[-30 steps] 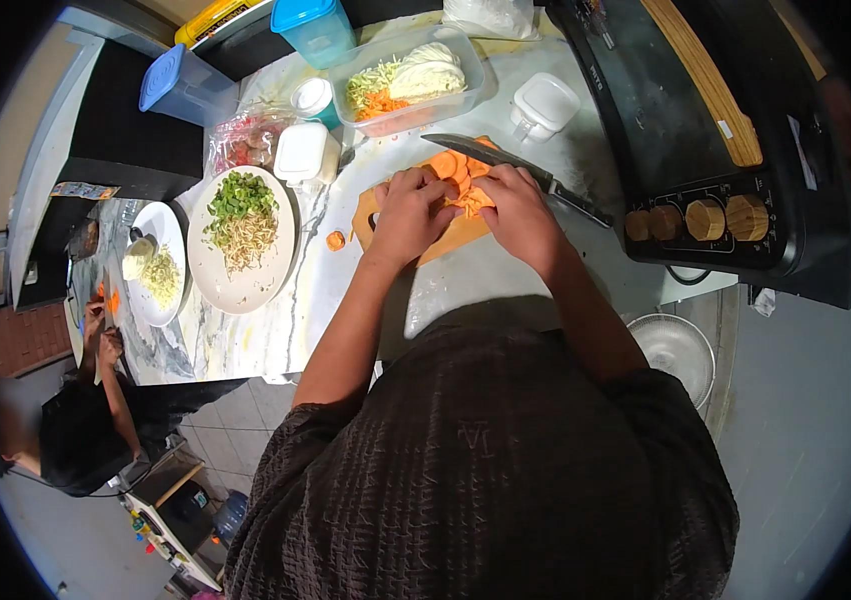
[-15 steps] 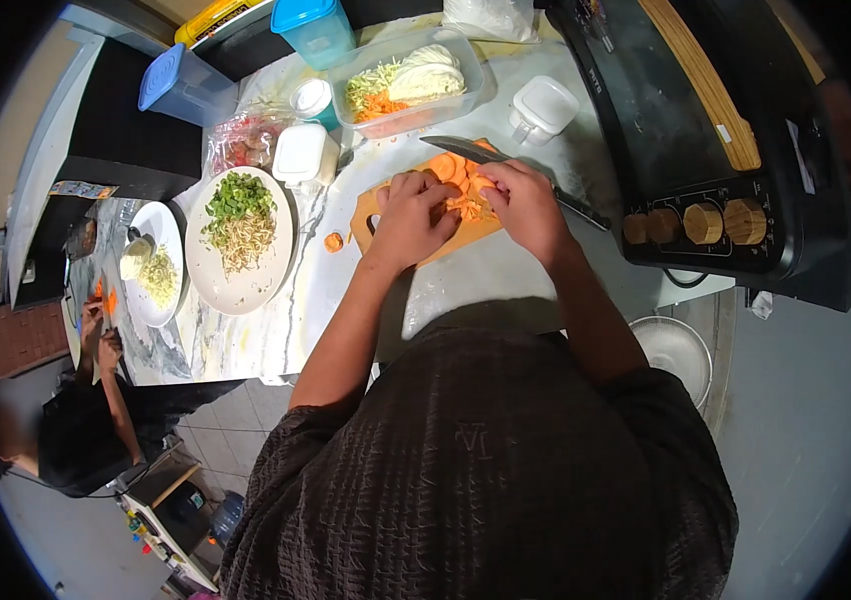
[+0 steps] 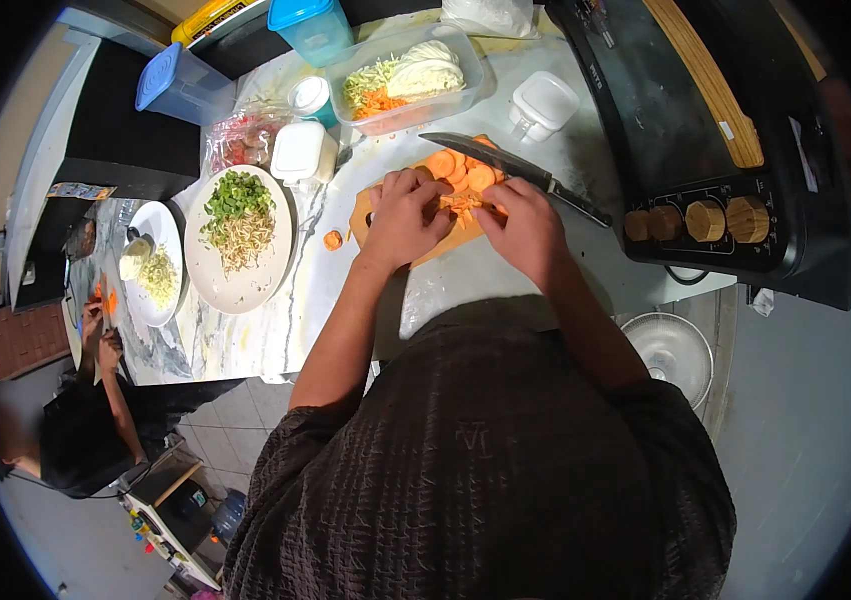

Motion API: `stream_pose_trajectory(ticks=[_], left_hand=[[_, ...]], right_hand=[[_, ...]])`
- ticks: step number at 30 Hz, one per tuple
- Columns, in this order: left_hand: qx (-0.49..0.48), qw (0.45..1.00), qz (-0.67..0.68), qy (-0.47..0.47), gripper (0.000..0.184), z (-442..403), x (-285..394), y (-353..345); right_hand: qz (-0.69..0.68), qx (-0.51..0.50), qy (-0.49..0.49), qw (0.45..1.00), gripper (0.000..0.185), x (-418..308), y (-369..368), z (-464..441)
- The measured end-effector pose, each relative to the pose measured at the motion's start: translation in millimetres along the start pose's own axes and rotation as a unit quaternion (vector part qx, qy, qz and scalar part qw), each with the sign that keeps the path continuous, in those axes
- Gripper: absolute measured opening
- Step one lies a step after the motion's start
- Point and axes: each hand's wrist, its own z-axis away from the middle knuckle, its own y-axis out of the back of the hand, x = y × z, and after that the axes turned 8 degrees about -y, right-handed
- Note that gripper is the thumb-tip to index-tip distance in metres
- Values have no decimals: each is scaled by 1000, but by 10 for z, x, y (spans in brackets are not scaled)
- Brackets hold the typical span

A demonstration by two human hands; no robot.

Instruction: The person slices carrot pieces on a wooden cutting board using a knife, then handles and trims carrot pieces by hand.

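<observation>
On the cutting board (image 3: 442, 251) we see carrot strips (image 3: 462, 204) already cut between the curled left hand (image 3: 407, 218) and right hand (image 3: 525, 226), their grip unclear, with carrot rounds (image 3: 481, 178) unshredded toward its far edge.

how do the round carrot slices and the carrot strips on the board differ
The carrot slices are round and broad, while the carrot strips are thin and narrow. The slices lie farther from the person, toward the knife; the strips lie nearer, between the left hand and right hand. Both are orange and on the cutting board.
</observation>
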Motion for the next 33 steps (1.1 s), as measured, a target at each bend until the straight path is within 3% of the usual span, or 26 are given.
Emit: stream_pose_trajectory(ticks=[4, 8, 10, 33], left_hand=[[-10, 1000, -12, 0, 30, 0, 41, 34], [-8, 1000, -7, 12, 24, 2, 2, 81], [-12, 1000, -20, 11, 21, -11, -27, 73], [-35, 998, -1, 48, 16, -12, 74, 49]], right_hand=[[60, -12, -76, 995, 21, -79, 4, 170], [57, 19, -72, 996, 19, 10, -94, 233], [55, 47, -22, 997, 17, 41, -136, 237], [49, 56, -73, 995, 8, 32, -222, 314]])
